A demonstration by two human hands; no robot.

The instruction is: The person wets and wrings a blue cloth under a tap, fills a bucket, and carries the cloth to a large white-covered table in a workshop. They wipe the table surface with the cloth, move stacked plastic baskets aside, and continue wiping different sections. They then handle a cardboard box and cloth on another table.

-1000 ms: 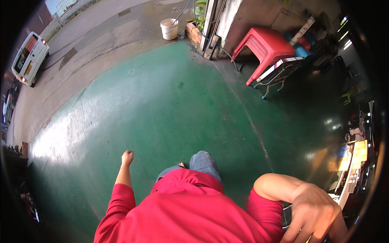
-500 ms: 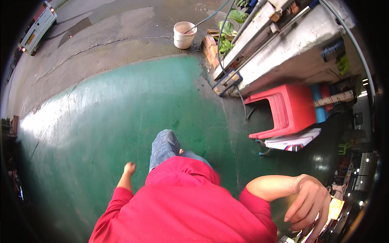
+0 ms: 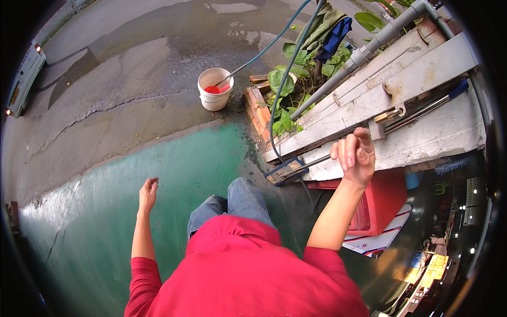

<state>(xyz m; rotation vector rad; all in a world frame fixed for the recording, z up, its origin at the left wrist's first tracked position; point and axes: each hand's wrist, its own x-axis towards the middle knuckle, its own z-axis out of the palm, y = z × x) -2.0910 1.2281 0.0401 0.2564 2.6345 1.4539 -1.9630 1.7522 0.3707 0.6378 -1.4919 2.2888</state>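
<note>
Right hand (image 3: 358, 157), fingers loosely curled, empty, overlaps the long-handled mop (image 3: 317, 161) at right; contact unclear. Left hand (image 3: 149, 192) hangs empty, fingers relaxed, over green floor (image 3: 174, 161). Secure grip would need fingers fully around the mop.

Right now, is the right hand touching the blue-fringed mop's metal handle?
Cannot tell. In the head view, the right hand overlaps the blue-fringed mop's metal handle and hides part of it; neither contact nor gap shows plainly.
</note>
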